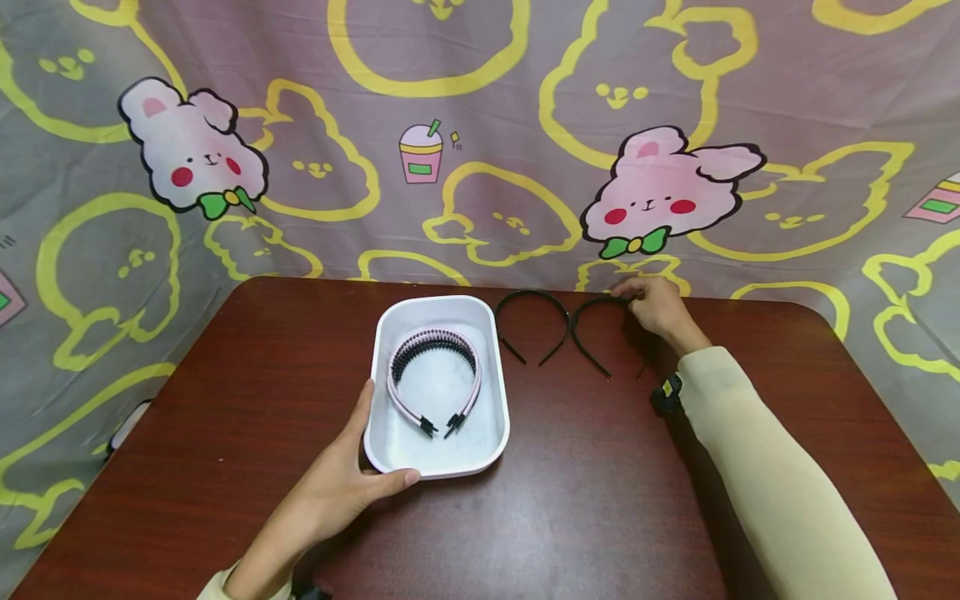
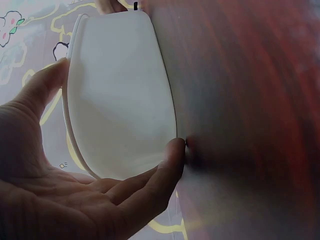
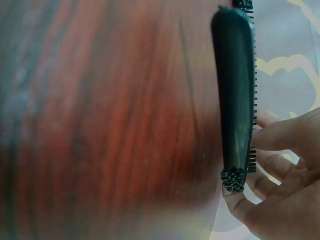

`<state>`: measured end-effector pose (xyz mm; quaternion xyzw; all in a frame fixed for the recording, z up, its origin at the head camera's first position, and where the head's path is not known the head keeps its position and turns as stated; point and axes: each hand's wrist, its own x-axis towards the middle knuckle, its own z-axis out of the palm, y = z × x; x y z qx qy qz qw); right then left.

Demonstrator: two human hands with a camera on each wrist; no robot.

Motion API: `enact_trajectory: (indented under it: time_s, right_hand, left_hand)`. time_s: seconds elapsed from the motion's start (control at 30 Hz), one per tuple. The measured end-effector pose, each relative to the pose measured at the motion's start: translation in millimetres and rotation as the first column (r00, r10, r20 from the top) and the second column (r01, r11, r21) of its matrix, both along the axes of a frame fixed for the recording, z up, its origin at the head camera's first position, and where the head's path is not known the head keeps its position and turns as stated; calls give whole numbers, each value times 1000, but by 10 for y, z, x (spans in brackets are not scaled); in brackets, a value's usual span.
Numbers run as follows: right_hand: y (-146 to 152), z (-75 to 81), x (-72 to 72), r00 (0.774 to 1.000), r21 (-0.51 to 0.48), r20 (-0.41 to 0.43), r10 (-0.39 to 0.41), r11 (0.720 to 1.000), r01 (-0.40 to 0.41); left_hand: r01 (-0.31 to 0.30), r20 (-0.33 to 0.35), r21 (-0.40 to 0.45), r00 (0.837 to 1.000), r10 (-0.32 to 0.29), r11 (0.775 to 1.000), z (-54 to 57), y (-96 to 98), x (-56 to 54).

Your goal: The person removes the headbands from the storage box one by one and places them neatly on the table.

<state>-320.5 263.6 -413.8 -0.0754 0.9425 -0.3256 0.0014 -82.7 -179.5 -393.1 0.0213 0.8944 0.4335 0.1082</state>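
Observation:
My left hand (image 1: 341, 475) grips the near left corner of a white plastic tub (image 1: 498, 454), thumb at the near rim and fingers along its left side. In the left wrist view, the outer wall of the tub (image 2: 120, 95) lies between thumb and fingers. Inside the tub, pink headbands (image 1: 474, 350) with black toothed inner edges and black tips lie nested together. At the table's far side, my right hand (image 1: 660, 308) pinches the top of a black headband (image 1: 588, 354). That toothed headband (image 3: 234, 90) shows close up in the right wrist view.
A second black headband (image 1: 531, 293) lies between the tub and the one in my right hand. The dark red-brown table (image 1: 592, 500) ends at the back against a patterned curtain (image 1: 480, 125). A pale object (image 1: 129, 425) shows past the table's left edge.

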Motion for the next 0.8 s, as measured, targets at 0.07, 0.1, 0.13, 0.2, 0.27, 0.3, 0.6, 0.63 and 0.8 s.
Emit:
enact_trajectory:
  time_s: [0.07, 0.1, 0.13, 0.2, 0.27, 0.3, 0.6, 0.63, 0.8]
  right_hand:
    - [-3, -4, 1, 1000, -2, 9, 1, 1000, -1]
    - [-4, -6, 0, 1000, -2, 13, 0, 1000, 0]
    - [-5, -6, -1, 1000, 0, 15, 1, 1000, -1]
    - [-6, 1, 1, 1000, 3, 18, 2, 1000, -2]
    - [-7, 10, 5, 1000, 5, 25, 2, 1000, -2]
    - [-9, 15, 7, 1000, 3, 30, 0, 1000, 0]
    - [-15, 36, 23, 999, -20, 52, 2, 1000, -1]
    - [-19, 37, 24, 999, -22, 54, 3, 1000, -2]
    - [-26, 30, 24, 999, -25, 50, 7, 1000, -6]
  left_hand:
    - [0, 3, 1, 1000, 0, 1000, -3, -2, 2]
    - [0, 2, 3, 1000, 0, 1000, -4, -3, 2]
    - [0, 0, 2, 1000, 0, 1000, -5, -3, 2]
    - [1, -5, 2, 1000, -1, 1000, -6, -2, 0]
    - [3, -14, 2, 1000, -3, 1000, -7, -1, -1]
    - [4, -18, 3, 1000, -3, 1000, -8, -1, -2]
    - [-1, -2, 4, 1000, 1, 1000, 7, 4, 6]
    - [-2, 0, 1, 1000, 2, 1000, 9, 5, 8]
    - [-5, 7, -4, 1000, 5, 1000, 13, 3, 14]
